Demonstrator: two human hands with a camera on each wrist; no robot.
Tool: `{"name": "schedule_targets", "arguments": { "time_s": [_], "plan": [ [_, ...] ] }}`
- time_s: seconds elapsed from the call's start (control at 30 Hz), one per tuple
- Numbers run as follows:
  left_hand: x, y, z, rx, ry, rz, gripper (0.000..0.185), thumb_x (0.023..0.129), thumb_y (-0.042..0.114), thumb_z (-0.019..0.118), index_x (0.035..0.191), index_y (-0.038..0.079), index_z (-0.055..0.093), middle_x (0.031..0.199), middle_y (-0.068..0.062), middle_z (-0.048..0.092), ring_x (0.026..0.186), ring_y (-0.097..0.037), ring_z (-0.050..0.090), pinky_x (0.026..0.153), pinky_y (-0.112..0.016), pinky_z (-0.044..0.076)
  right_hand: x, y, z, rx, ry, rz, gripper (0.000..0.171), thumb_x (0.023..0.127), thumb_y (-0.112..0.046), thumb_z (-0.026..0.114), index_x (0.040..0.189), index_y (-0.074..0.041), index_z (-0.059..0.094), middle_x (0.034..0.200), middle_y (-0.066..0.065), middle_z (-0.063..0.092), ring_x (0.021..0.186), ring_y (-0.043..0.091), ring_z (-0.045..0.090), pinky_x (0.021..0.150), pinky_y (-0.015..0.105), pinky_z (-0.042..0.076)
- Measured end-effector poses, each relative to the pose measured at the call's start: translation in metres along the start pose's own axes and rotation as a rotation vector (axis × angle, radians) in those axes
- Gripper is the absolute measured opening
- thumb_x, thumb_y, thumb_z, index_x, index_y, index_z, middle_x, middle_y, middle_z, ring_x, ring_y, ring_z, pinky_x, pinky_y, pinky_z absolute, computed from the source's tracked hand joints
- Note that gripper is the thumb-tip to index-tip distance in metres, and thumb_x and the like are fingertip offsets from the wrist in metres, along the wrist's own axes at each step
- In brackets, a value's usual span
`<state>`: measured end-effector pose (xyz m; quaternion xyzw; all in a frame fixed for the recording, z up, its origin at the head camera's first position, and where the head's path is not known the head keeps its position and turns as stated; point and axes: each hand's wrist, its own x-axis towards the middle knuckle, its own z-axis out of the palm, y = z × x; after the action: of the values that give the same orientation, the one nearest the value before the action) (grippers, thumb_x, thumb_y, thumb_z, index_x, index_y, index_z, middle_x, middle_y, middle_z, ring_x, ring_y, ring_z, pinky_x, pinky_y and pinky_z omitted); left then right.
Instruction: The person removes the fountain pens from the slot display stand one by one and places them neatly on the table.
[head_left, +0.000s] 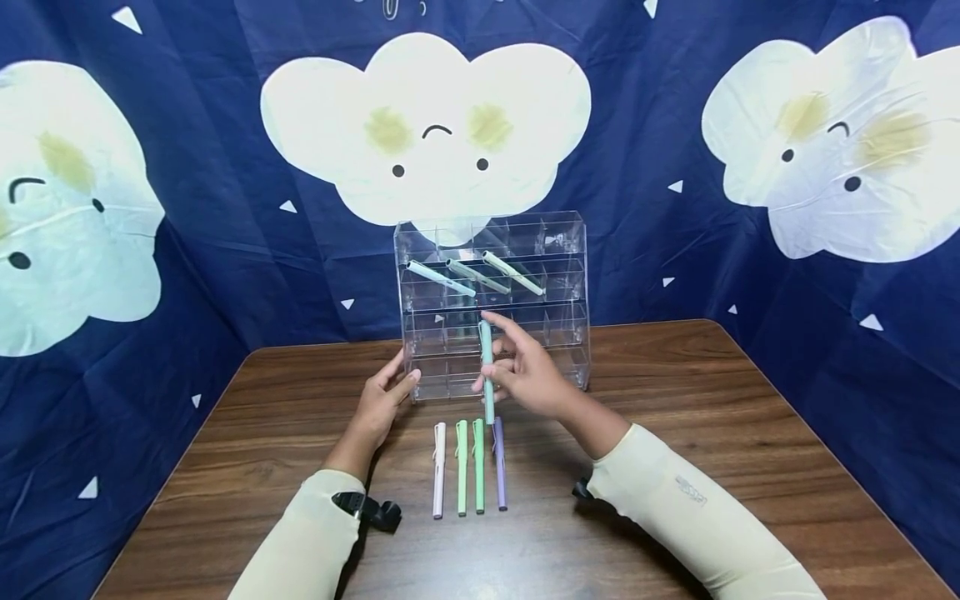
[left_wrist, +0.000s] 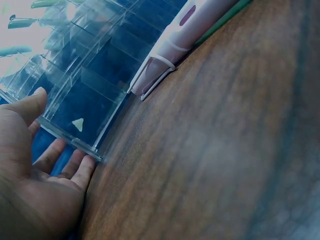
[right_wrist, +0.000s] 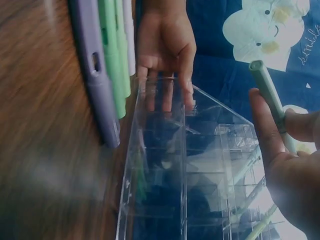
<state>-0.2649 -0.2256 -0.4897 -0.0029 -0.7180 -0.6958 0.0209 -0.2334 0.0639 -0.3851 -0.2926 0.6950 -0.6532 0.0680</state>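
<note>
Pen-loading looks under way: right hand (head_left: 525, 371) pinches a mint pen (head_left: 487, 367) upright before the clear organiser (head_left: 491, 304), left hand (head_left: 382, 400) rests flat-fingered against its side, and tipping the pen into a free cell likely comes next.

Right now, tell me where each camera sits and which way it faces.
Head: above the table, facing forward and down; both hands, sleeves, clear rack.
Left wrist: low beside the left hand, looking along the wood at the rack's base and a pink pen.
Right wrist: behind the right hand holding a green pen.
All show the rack.
</note>
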Motion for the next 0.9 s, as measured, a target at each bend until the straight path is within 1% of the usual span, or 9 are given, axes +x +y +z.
{"name": "schedule_targets", "arguments": {
  "time_s": [0.1, 0.17, 0.23, 0.3, 0.37, 0.43, 0.53, 0.67, 0.9],
  "plan": [
    [0.0, 0.0, 0.0, -0.001, -0.006, 0.003, 0.067, 0.11, 0.012, 0.066, 0.171, 0.019, 0.039, 0.173, -0.019, 0.042, 0.146, -0.018, 0.051, 0.098, -0.007, 0.053, -0.006, 0.004, -0.005, -0.028, -0.01, 0.022, 0.084, 0.101, 0.014, 0.064, 0.171, -0.019, 0.032, 0.111, 0.023, 0.059, 0.088, 0.025, 0.08, 0.072, 0.055, 0.069],
    [0.0, 0.0, 0.0, -0.003, -0.007, 0.003, 0.067, 0.11, 0.013, 0.066, 0.171, 0.019, 0.039, 0.173, -0.02, 0.042, 0.145, -0.016, 0.052, 0.098, -0.007, 0.053, -0.011, 0.007, -0.008, -0.055, -0.015, 0.036, 0.082, 0.099, 0.014, 0.067, 0.169, -0.016, 0.036, 0.108, 0.025, 0.061, 0.086, 0.024, 0.077, 0.07, 0.054, 0.069],
    [-0.001, -0.001, 0.0, -0.008, -0.004, 0.002, 0.066, 0.11, 0.013, 0.067, 0.17, 0.019, 0.04, 0.172, -0.02, 0.043, 0.139, -0.009, 0.055, 0.098, -0.007, 0.053, -0.015, 0.011, -0.011, -0.087, -0.021, 0.048, 0.081, 0.096, 0.014, 0.07, 0.166, -0.013, 0.038, 0.104, 0.024, 0.064, 0.084, 0.021, 0.074, 0.068, 0.052, 0.069],
    [0.0, -0.001, 0.0, -0.015, -0.003, -0.005, 0.066, 0.11, 0.012, 0.066, 0.17, 0.019, 0.04, 0.172, -0.02, 0.043, 0.13, 0.0, 0.058, 0.097, -0.008, 0.054, -0.021, 0.013, -0.014, -0.122, -0.027, 0.057, 0.081, 0.095, 0.014, 0.073, 0.165, -0.012, 0.04, 0.1, 0.02, 0.064, 0.083, 0.019, 0.07, 0.067, 0.049, 0.069],
    [0.0, -0.001, 0.0, -0.017, -0.005, -0.009, 0.066, 0.11, 0.012, 0.066, 0.17, 0.019, 0.04, 0.172, -0.02, 0.043, 0.121, 0.009, 0.058, 0.097, -0.008, 0.054, -0.026, 0.015, -0.016, -0.14, -0.036, 0.066, 0.081, 0.093, 0.014, 0.074, 0.164, -0.009, 0.04, 0.099, 0.018, 0.065, 0.081, 0.018, 0.069, 0.068, 0.048, 0.069],
    [0.0, -0.001, 0.001, -0.014, -0.008, -0.006, 0.067, 0.11, 0.012, 0.066, 0.17, 0.018, 0.039, 0.172, -0.021, 0.043, 0.115, 0.014, 0.058, 0.097, -0.008, 0.054, -0.031, 0.017, -0.018, -0.148, -0.046, 0.083, 0.082, 0.092, 0.014, 0.075, 0.163, -0.008, 0.04, 0.097, 0.016, 0.066, 0.08, 0.017, 0.069, 0.068, 0.047, 0.069],
    [-0.001, -0.001, 0.001, -0.009, -0.003, 0.001, 0.067, 0.109, 0.012, 0.067, 0.17, 0.018, 0.039, 0.17, -0.023, 0.045, 0.112, 0.015, 0.059, 0.096, -0.008, 0.054, -0.038, 0.021, -0.022, -0.121, -0.065, 0.125, 0.081, 0.091, 0.014, 0.076, 0.16, -0.006, 0.041, 0.093, 0.014, 0.066, 0.076, 0.017, 0.068, 0.069, 0.043, 0.069],
    [-0.001, -0.001, 0.0, -0.006, 0.001, 0.0, 0.067, 0.11, 0.013, 0.067, 0.17, 0.018, 0.039, 0.167, -0.026, 0.048, 0.112, 0.012, 0.061, 0.096, -0.009, 0.054, -0.043, 0.029, -0.027, -0.097, -0.093, 0.181, 0.077, 0.091, 0.013, 0.077, 0.157, -0.003, 0.041, 0.089, 0.011, 0.064, 0.073, 0.017, 0.069, 0.067, 0.037, 0.068],
    [-0.001, 0.0, 0.0, -0.008, -0.01, -0.001, 0.067, 0.11, 0.015, 0.067, 0.171, 0.019, 0.038, 0.166, -0.027, 0.049, 0.11, 0.01, 0.063, 0.098, -0.012, 0.055, -0.048, 0.041, -0.028, -0.039, -0.137, 0.257, 0.078, 0.091, 0.015, 0.077, 0.157, 0.005, 0.037, 0.091, 0.01, 0.064, 0.072, 0.017, 0.071, 0.068, 0.051, 0.069]
  ]
}}
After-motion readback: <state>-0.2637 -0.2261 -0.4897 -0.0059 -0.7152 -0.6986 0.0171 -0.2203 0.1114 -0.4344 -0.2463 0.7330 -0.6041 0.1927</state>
